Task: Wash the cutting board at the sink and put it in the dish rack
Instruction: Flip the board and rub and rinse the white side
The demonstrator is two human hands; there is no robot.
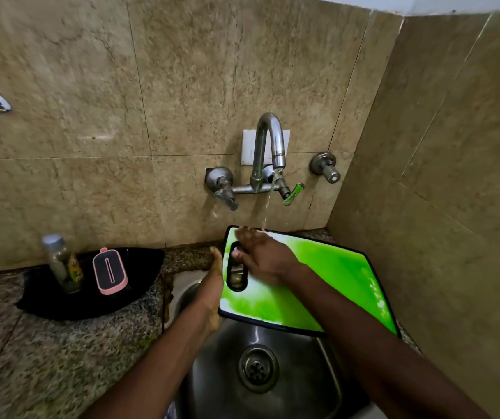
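Pretty clearly a home kitchen, the sink corner of it. You've got a steel sink with a round drain at the bottom of the frame, a wall-mounted tap running water in the middle, beige stone-look wall tiles all around, and a speckled granite counter at lower left with a small bottle standing on a black tray.
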